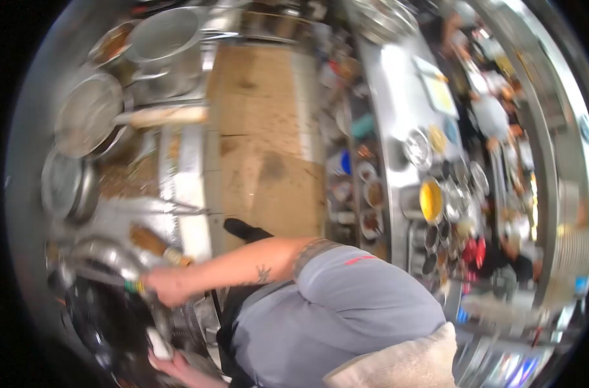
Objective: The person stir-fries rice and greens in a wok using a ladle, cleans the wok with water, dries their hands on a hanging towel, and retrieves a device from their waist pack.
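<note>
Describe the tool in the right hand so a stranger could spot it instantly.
Find the metal worktop along the picture's left side, then the large dark pan near its lower end. At that pan's upper edge, the right hand grips a long, thin utensil pointing left. Green and yellow bands beside the hand set it apart from the brown, brush-like thing nearby.

Wide head-worn view, forward and down
</note>
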